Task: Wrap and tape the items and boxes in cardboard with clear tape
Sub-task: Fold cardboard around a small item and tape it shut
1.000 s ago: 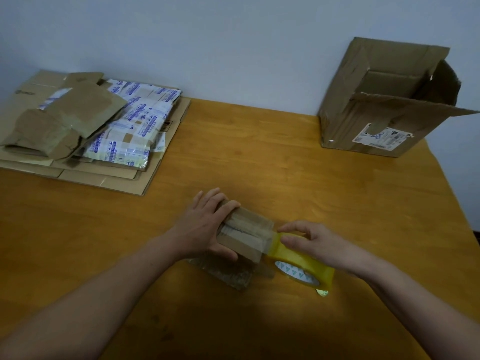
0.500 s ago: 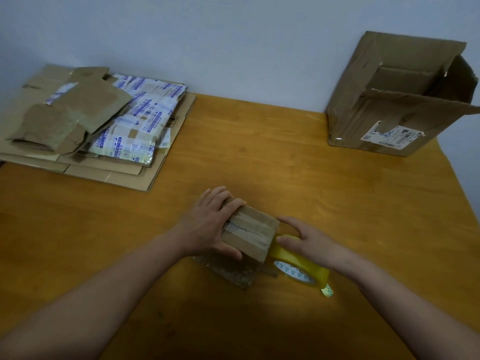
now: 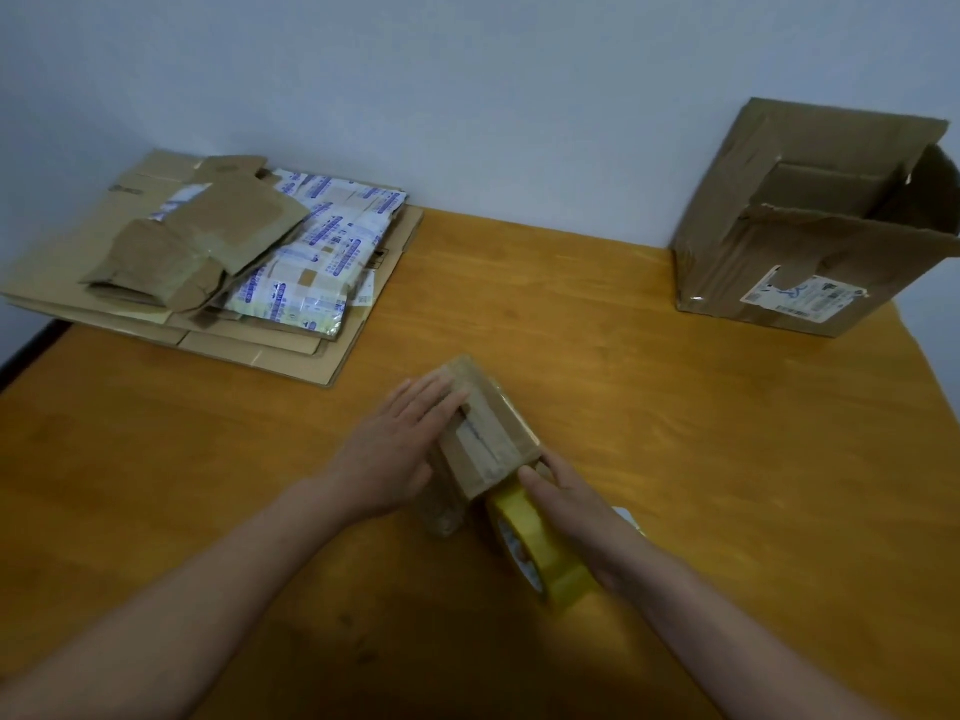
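Left hand (image 3: 392, 452): fingers (image 3: 434, 402) straight and close together, laid flat on the top face of the wrapped parcel (image 3: 493, 439), pressing down. The thumb lies along the parcel's near left side. No curl observed.

Right hand (image 3: 576, 506): closed around the tape roll (image 3: 543, 561). The thumb rests on the roll's outer band, and the fingers pass over its far side, where their tips are hidden from me. The roll is yellowish, stands on edge, and touches the parcel's near right corner.

The parcel is a small block in brown cardboard with shiny tape strips across its top. It sits at the middle of the wooden table (image 3: 675, 433), raised at the near end. Under that end lies a crumpled clear scrap (image 3: 441, 517); I cannot tell what it is.

Far left: a stack of flattened cardboard (image 3: 311, 356), with printed bags (image 3: 322, 257) and brown wrapped pieces on top. Far right: an open carton (image 3: 769, 262) with a label on its near face, flaps up, well apart from both hands.
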